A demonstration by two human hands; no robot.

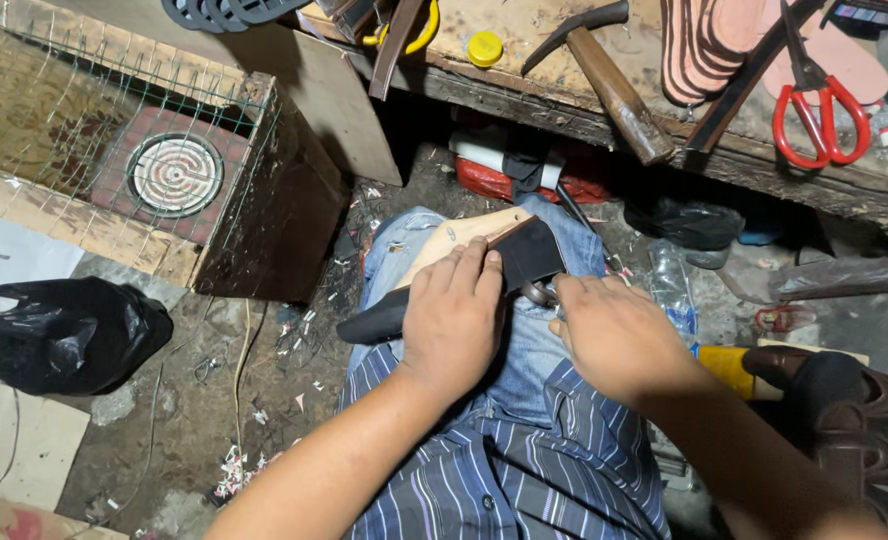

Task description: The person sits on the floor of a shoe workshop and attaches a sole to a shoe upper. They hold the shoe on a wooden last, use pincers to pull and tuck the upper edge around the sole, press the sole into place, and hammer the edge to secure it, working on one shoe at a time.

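Shoe sole (464, 250) (dark leather piece on top) we press flat under our left hand (454, 315); right hand (609, 330) curls around a small metal tool (541, 293).

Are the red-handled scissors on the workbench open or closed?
Closed. The red-handled scissors lie flat on the wooden workbench, their two handle loops side by side and the blades together as one narrow line pointing away.

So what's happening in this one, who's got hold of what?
A seated person works a shoe part across their lap. The left hand presses down on a dark leather piece lying over a tan sole-shaped piece. The right hand grips a small metal tool at the leather's edge; what kind is unclear. On the workbench above lie a hammer, red-handled scissors and stacked insoles.
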